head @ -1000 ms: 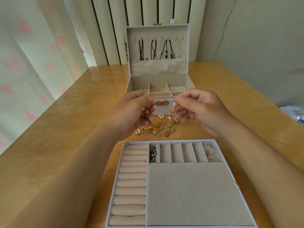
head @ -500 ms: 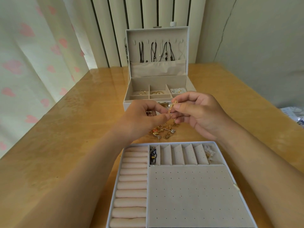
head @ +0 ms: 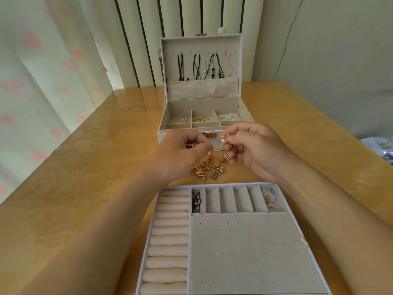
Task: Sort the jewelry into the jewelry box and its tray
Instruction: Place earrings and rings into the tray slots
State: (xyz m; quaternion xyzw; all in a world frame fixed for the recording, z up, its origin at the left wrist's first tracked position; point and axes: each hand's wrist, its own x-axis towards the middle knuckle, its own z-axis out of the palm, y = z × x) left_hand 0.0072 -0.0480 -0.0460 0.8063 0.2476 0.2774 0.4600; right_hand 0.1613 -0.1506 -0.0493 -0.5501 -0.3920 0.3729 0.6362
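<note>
A white jewelry box stands open on the table, necklaces hanging in its lid and gold and pearl pieces in its compartments. Its tray lies near me, with a dark piece in the left slot and a white flower piece in the right one. A pile of gold earrings lies between box and tray. Above the pile, my right hand pinches a gold earring with a pearl. My left hand pinches the other end of that earring and holds a small gold piece in its curled fingers.
The wooden table has a curtain along its left side and a wall with vertical slats behind the box. Crumpled plastic packaging lies at the right edge.
Both hands have come closer together over the pile. The left fingertips now meet the earring held by the right hand.
</note>
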